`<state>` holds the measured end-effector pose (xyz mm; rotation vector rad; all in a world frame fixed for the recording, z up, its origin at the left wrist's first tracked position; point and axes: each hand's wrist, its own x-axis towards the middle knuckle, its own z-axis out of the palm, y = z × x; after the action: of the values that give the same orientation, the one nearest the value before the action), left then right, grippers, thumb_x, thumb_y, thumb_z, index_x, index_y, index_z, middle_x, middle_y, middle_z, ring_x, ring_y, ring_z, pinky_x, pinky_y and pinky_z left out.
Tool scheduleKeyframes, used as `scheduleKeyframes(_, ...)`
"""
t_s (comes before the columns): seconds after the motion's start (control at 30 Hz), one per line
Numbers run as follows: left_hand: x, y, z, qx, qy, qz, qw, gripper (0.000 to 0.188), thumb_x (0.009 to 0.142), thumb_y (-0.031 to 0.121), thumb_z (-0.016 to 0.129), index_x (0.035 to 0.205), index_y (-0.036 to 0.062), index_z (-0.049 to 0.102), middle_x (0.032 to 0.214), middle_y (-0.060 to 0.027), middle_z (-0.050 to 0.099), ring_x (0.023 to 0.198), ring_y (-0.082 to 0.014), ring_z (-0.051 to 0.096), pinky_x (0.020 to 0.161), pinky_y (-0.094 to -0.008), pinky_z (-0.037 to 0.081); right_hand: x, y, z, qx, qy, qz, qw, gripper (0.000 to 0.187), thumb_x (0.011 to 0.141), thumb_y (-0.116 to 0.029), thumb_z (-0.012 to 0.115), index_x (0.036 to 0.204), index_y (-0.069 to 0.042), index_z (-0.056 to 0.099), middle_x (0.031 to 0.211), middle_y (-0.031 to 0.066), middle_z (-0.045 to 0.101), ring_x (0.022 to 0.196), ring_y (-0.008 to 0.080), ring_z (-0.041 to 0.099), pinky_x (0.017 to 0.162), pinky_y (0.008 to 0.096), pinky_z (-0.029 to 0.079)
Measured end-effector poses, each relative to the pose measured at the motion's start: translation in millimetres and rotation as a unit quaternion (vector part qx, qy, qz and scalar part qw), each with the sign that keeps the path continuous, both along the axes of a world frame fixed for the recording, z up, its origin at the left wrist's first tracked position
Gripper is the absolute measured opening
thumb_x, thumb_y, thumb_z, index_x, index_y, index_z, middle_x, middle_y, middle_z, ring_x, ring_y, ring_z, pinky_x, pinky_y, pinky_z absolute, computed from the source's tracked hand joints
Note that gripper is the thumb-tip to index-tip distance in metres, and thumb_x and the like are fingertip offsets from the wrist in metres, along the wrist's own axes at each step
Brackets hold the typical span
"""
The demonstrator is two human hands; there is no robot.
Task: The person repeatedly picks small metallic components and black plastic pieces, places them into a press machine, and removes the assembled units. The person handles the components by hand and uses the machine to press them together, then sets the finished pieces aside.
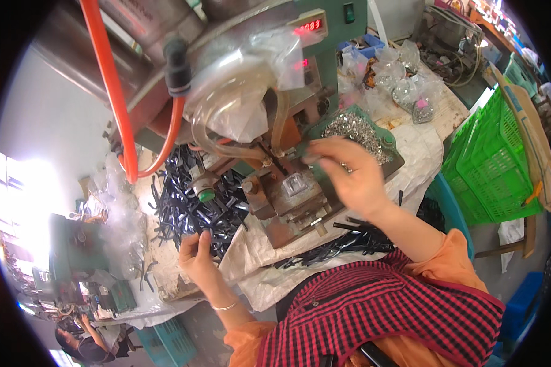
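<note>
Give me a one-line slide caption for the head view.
Bare left hand near a heap of thin glossy black strips; bare right hand by a green tray of small silvery pieces.

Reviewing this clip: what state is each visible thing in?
Black strips: heaped loose.
Metal parts: piled in green tray.
Left hand: fingers bent beside black strips; grip unclear.
Right hand: fingers curled near metal parts; grip unclear.
Upper display: lit red.
Orange hose: looped.
Clear plastic: crumpled.
Rocker switch: position unclear.

A strip heap (187, 199) lies left of metal pieces (356, 129).
</note>
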<state>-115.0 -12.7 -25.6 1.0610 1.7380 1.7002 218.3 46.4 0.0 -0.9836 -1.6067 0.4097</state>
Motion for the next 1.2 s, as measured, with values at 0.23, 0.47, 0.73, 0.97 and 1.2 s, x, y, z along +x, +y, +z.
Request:
scheduleKeyframes(0.23,99,9,71,0.330,-0.099,-0.186,0.920,0.015,0.102,0.011,0.062,0.098,-0.0029,0.059,0.095,-0.0198,0.070,0.065,-0.0200,0.069,0.052,-0.0207,0.049,-45,-5,-6,-0.227,0.317,0.192,0.900,0.044,0.099,0.005,0.054,0.143,0.003,0.051,0.126,0.0104,0.067,0.119,0.0159,0.064,0.104,0.0277,0.046)
scheduleKeyframes(0.47,100,44,87,0.328,0.028,-0.178,0.927,0.029,0.104,0.021,0.063,0.102,-0.0078,0.063,0.096,-0.0225,0.070,0.066,-0.0223,0.070,0.054,-0.0261,0.055,-49,-8,12,-0.296,0.377,0.232,0.846,0.050,0.096,0.009,0.050,0.146,0.003,0.045,0.130,0.0102,0.065,0.111,0.0134,0.062,0.096,0.0274,0.048)
scheduleKeyframes(0.73,127,14,62,0.336,0.443,-0.268,0.787,0.022,0.074,-0.008,0.079,0.093,0.0039,0.076,0.093,-0.0124,0.077,0.076,-0.0235,0.073,0.066,-0.0306,0.056,7,-7,5,-0.092,-0.087,-0.037,0.991,0.049,0.085,-0.009,0.068,0.134,-0.005,0.064,0.142,0.0253,0.056,0.138,0.0411,0.050,0.115,0.0469,0.040)
scheduleKeyframes(0.97,142,28,28,0.393,0.492,-0.242,0.738,0.028,0.072,0.002,0.088,0.096,0.0061,0.074,0.098,-0.0095,0.076,0.056,-0.0148,0.061,0.048,-0.0258,0.044,70,5,-87,-0.013,-0.242,-0.257,0.936,0.014,0.080,-0.011,0.078,0.090,-0.005,0.071,0.125,0.0182,0.066,0.130,0.0408,0.056,0.101,0.0483,0.047)
scheduleKeyframes(1.2,141,29,29,0.393,0.483,-0.235,0.747,0.028,0.072,0.003,0.089,0.095,0.0076,0.074,0.098,-0.0076,0.077,0.055,-0.0134,0.059,0.048,-0.0253,0.043,60,17,-77,-0.060,-0.202,-0.264,0.941,0.011,0.080,-0.014,0.077,0.090,-0.011,0.072,0.112,0.0100,0.066,0.112,0.0332,0.060,0.087,0.0471,0.049)
